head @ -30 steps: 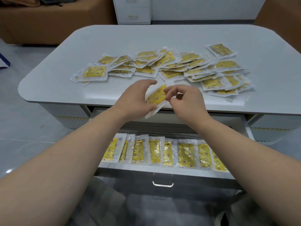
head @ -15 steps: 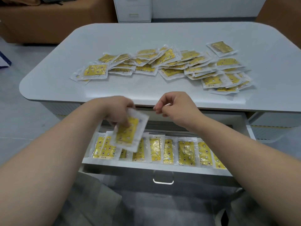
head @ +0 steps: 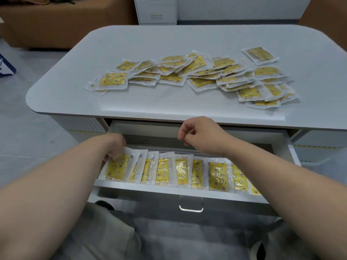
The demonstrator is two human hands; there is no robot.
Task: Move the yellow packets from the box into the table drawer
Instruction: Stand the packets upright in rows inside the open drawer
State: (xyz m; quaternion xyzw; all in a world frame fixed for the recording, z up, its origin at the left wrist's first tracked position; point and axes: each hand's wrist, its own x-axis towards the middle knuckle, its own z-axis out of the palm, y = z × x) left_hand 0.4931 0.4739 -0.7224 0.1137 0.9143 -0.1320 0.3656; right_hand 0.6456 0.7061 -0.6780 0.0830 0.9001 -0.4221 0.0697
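Many yellow packets in clear wrappers (head: 199,76) lie spread over the white table top (head: 169,44). Below its front edge the table drawer (head: 187,194) stands pulled out, with a row of several yellow packets (head: 217,175) leaning side by side inside. My left hand (head: 116,149) holds one yellow packet (head: 117,168) by its top edge at the row's left end, the packet resting in the drawer. My right hand (head: 202,136) hovers above the drawer's back part, its fingers loosely curled and holding nothing. No box is in view.
The drawer's metal handle (head: 191,206) faces me, just above my lap. A white cabinet (head: 155,10) stands behind the table. Brown furniture (head: 56,23) lies at the back left and grey floor to the left.
My left hand carried the packet from in front of the table edge down to the drawer's left end. My right hand let go of it and stayed above the drawer.
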